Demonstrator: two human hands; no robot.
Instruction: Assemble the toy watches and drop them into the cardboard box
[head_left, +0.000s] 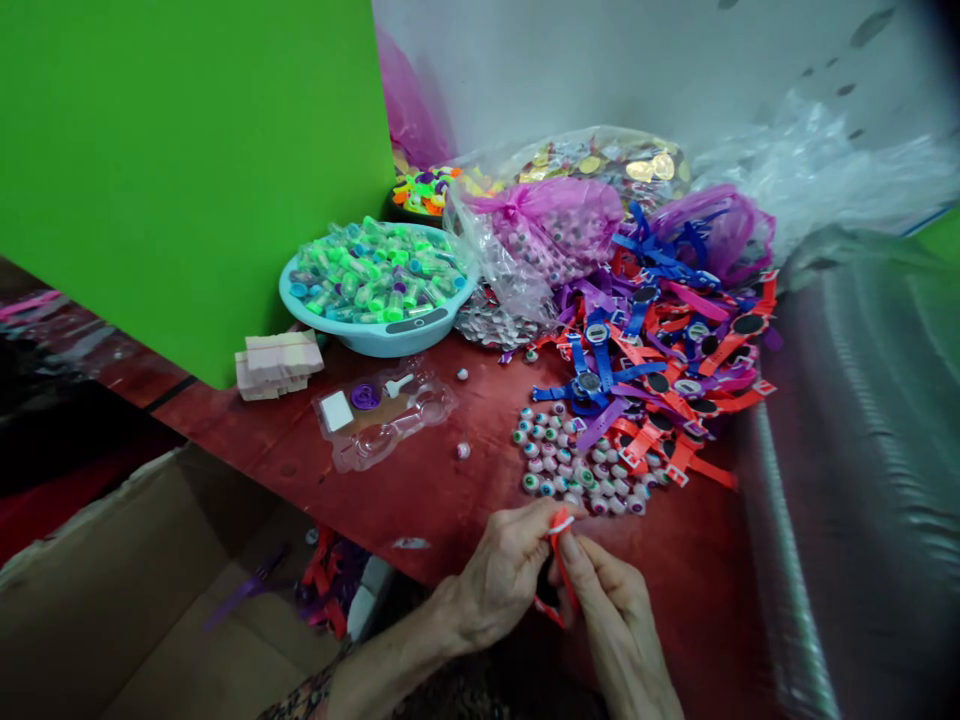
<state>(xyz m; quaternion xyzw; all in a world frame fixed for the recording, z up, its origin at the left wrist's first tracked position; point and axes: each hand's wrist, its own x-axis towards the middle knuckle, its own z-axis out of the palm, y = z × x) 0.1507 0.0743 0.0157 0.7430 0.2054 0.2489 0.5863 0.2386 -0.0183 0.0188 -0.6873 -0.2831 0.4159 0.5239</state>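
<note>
Between my two hands, at the table's near edge, is a red toy watch [561,590] with its strap bent round and a white buckle at the top. My left hand [504,570] pinches the strap from the left, and my right hand [609,600] grips it from the right with the thumb near the buckle. Just beyond my hands lie many toy eyeballs [551,455]. Behind those is a heap of red, blue and purple toy watches [660,350]. A clear plastic tray [367,445] holding a white square, a purple coil and a small white piece lies to the left.
A light blue basin [390,340] of small green-capped tubes stands at the back left, by a green panel [187,180]. Folded papers [277,365] lie beside it. Filled bags [559,220] sit behind. A cardboard box [202,590] is below left; grey plastic [862,450] borders the right.
</note>
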